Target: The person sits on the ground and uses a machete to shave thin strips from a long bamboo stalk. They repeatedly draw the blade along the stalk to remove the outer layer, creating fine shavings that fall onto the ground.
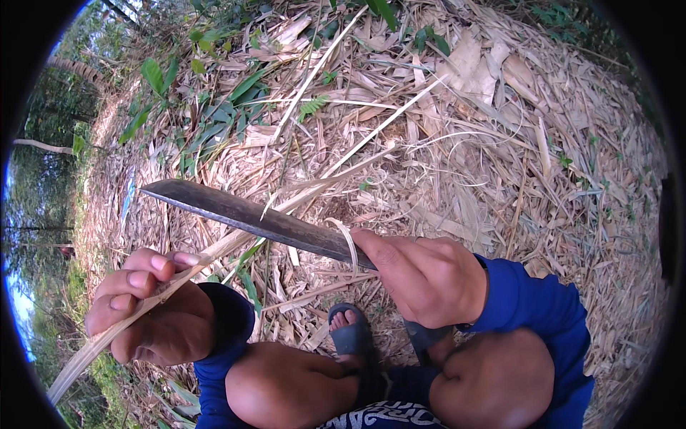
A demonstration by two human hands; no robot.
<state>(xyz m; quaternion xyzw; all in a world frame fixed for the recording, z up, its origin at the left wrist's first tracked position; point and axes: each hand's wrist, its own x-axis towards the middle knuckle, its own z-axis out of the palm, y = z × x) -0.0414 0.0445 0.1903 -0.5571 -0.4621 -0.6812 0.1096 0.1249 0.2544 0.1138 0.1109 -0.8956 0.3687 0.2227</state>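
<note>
My right hand (429,275) is closed round the handle end of a machete (243,217), its dark blade pointing left and slightly up. The handle itself is hidden in my fist. A thin pale curled shaving (348,242) loops over the blade just in front of my right fingers. In my left hand (153,307), between thumb and fingers, lies a long pale strip of split bamboo or similar stalk (86,355). It slants from the lower left up to the right, passing behind the blade. Whether the edge touches the strip I cannot tell.
Dry husks and shavings (471,200) cover the ground. Several long pale strips (386,125) lie beyond the blade. Green leafy plants (153,79) grow at the far left. My bent knees (286,386) and sandalled foot (350,332) are close below the blade.
</note>
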